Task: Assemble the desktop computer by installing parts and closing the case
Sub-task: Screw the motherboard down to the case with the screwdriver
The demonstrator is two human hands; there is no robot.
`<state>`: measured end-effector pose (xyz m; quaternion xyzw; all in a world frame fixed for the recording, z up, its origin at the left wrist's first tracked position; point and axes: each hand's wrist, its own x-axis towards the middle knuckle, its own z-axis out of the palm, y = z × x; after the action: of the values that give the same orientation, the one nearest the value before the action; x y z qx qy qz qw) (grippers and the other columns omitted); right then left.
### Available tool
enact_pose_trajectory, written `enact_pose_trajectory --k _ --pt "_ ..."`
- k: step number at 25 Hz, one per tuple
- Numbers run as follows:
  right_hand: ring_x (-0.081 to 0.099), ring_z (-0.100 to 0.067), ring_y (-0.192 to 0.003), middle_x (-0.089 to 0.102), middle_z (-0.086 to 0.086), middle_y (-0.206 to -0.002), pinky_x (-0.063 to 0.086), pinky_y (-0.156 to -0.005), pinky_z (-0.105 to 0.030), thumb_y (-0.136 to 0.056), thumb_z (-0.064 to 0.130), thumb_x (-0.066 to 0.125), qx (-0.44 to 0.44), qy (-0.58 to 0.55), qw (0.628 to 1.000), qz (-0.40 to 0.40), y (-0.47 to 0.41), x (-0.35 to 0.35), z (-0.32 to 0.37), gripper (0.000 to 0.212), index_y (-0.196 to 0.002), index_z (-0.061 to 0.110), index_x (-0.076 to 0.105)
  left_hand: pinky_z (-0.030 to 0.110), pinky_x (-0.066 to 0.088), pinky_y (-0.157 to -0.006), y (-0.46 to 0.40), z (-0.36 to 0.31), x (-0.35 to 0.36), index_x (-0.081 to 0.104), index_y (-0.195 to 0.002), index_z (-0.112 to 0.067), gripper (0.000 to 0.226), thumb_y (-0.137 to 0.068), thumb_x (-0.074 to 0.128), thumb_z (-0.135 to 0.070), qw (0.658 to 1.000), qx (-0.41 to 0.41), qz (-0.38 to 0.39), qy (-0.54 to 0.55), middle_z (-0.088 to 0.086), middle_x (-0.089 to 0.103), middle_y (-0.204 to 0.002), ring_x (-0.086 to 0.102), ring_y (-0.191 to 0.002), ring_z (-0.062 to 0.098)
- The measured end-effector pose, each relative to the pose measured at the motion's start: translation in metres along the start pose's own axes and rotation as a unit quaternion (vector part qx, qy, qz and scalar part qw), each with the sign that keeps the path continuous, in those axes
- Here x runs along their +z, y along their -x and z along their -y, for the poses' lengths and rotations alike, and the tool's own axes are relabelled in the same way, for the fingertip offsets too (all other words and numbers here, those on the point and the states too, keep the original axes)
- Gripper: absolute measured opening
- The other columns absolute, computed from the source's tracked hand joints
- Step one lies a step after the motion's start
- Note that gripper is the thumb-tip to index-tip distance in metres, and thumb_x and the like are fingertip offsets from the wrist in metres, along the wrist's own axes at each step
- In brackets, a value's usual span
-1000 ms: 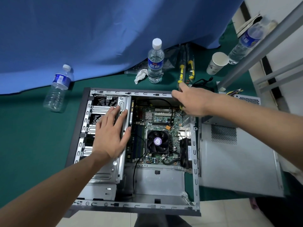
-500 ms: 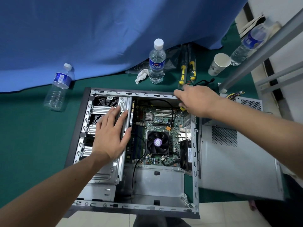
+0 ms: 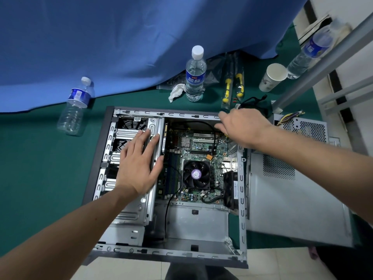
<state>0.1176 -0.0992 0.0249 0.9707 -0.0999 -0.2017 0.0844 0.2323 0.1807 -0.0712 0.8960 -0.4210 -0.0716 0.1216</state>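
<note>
The case (image 3: 241, 199) lies on its side in the middle of the frame, wide open, grey metal frame with slotted edges; the motherboard (image 3: 199, 150) sits flat inside at centre, green, with white slots up top and a black CPU fan (image 3: 196, 174) with a purple sticker in the middle; drive cage (image 3: 129, 134) is silver, filling the left part of the case; side panel (image 3: 292, 199) is plain grey with a perforated vent patch, lying flat just right of the case; the PSU (image 3: 304, 128) with mesh grille sits at upper right, coloured wires poking out.
</note>
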Motion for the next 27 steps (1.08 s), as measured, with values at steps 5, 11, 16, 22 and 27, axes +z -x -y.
enact_pose_trajectory --k 5,11,16,22,27 --pt "0.052 -0.024 -0.062 0.037 -0.014 -0.119 0.037 -0.049 -0.035 -0.095 0.017 0.05 -0.048 -0.071 0.994 0.066 -0.007 -0.009 -0.009 0.029 -0.121 0.012 0.037 0.047 0.021 -0.116 0.0 0.001 -0.001 0.035 -0.15 -0.026 0.06 -0.097 0.031 -0.052 1.0 -0.003 0.0 0.001 0.002 0.026 -0.159 0.016 -0.149 0.019" --pt "0.047 -0.026 -0.062 0.047 -0.018 -0.116 0.033 -0.049 -0.033 -0.105 0.034 0.032 0.038 -0.028 0.998 0.029 0.0 -0.006 0.003 0.029 -0.117 0.01 0.04 0.047 0.021 -0.116 0.0 0.002 -0.003 0.035 -0.15 -0.025 0.06 -0.096 0.032 -0.051 1.0 -0.004 0.0 0.004 0.002 0.026 -0.158 0.017 -0.148 0.02" --pt "0.045 -0.021 -0.058 0.043 -0.013 -0.108 0.026 -0.046 -0.031 -0.096 0.012 0.048 -0.027 -0.057 0.997 0.037 -0.004 -0.009 -0.004 0.019 -0.114 0.013 0.041 0.048 0.021 -0.116 0.0 0.002 -0.003 0.034 -0.15 -0.026 0.06 -0.096 0.032 -0.051 1.0 -0.005 0.001 0.005 0.001 0.025 -0.159 0.016 -0.149 0.019" --pt "0.05 -0.027 -0.064 0.042 -0.018 -0.121 0.034 -0.048 -0.033 -0.105 0.034 0.033 0.028 -0.052 0.997 0.053 -0.001 -0.005 0.007 0.029 -0.12 0.01 0.039 0.046 0.019 -0.116 0.0 0.003 -0.001 0.033 -0.15 -0.027 0.059 -0.096 0.033 -0.051 1.0 -0.005 -0.002 0.002 0.001 0.025 -0.159 0.016 -0.149 0.018" --pt "0.047 -0.02 -0.061 0.048 -0.008 -0.091 0.033 -0.048 -0.032 -0.102 0.026 0.044 -0.005 -0.017 1.0 0.01 0.002 -0.008 -0.001 0.022 -0.116 0.01 0.049 0.046 0.02 -0.116 0.0 0.004 0.001 0.034 -0.15 -0.027 0.059 -0.096 0.033 -0.052 1.0 -0.004 -0.005 0.0 0.0 0.025 -0.159 0.016 -0.149 0.019"
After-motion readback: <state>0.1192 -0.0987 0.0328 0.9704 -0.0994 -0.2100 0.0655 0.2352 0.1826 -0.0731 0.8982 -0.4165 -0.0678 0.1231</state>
